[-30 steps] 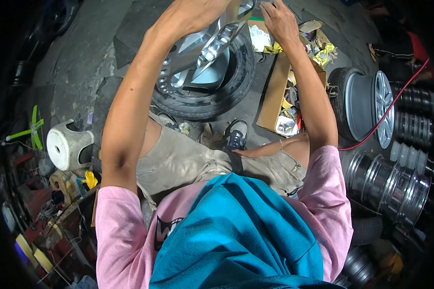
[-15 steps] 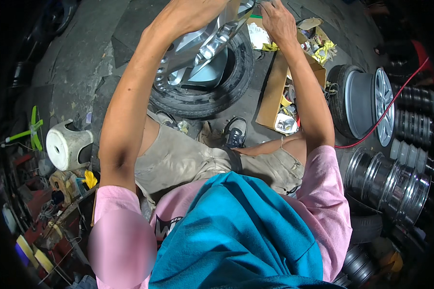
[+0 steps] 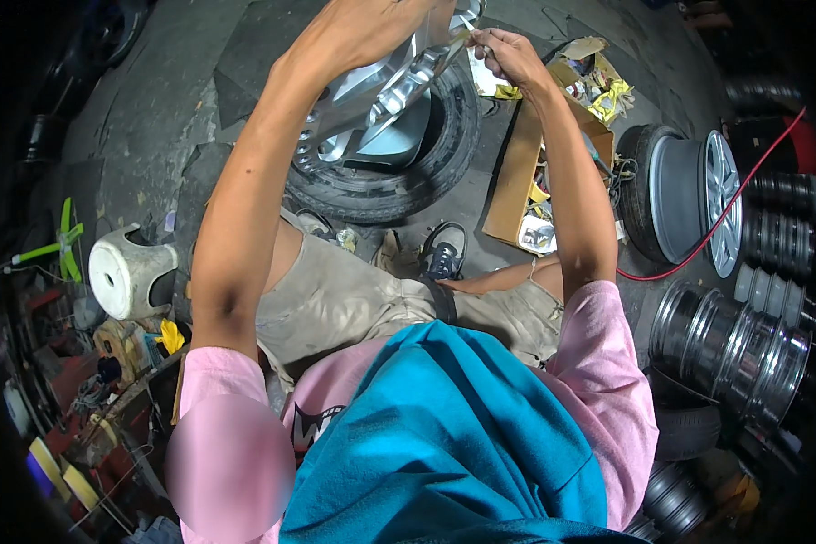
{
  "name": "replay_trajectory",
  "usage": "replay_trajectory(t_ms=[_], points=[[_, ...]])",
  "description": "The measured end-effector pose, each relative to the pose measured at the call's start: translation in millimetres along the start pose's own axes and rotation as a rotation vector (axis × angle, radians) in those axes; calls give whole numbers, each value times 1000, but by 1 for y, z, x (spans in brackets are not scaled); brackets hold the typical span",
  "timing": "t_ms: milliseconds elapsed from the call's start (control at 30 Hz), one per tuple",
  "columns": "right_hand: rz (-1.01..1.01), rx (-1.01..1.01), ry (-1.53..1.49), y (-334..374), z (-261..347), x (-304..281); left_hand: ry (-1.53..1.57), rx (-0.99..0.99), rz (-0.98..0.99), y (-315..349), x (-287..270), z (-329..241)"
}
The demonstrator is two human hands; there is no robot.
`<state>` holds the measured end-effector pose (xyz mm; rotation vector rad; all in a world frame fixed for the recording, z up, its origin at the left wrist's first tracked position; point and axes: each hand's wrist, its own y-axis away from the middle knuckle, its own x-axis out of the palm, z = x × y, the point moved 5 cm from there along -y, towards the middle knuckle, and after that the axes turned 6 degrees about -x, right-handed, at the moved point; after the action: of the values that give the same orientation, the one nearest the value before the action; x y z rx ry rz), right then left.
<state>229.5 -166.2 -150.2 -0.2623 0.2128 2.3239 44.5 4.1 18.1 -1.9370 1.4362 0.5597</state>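
Observation:
A silver alloy wheel rim (image 3: 399, 95) stands tilted at the top of the view, above a black tyre (image 3: 381, 198) lying on the floor. My left hand (image 3: 376, 29) rests against the rim's upper side; its fingertips are hidden at the top edge, so I cannot tell their grip. On the rim's right side my right hand (image 3: 510, 58) is closed in a pinch. At its fingertips, against the rim's edge, shows a thin pale strip whose kind I cannot make out.
Right of the tyre stands an open cardboard box (image 3: 510, 177) of small items. Beyond it are a wheel with its tyre (image 3: 675, 195), a red hose (image 3: 698, 245) and stacked chrome rims (image 3: 730, 349). A white stool (image 3: 129, 272) and green cross-shaped tool (image 3: 66, 240) stand left.
My right hand has come lower and nearer to me along the rim's right side, its forearm drawing in slightly. My left hand has shifted slightly to the right over the rim.

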Motion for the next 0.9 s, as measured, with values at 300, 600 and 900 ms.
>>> replay_trajectory(t_ms=[300, 600, 900], points=[[-55, -183, -29, 8, -3, 23, 51, 74, -13, 2, -2, 2], [-199, -110, -74, 27, 12, 43, 12, -31, -95, 10, 1, 7], [-316, -47, -386, 95, 31, 80, -55, -578, -25, 43, -40, 44]])
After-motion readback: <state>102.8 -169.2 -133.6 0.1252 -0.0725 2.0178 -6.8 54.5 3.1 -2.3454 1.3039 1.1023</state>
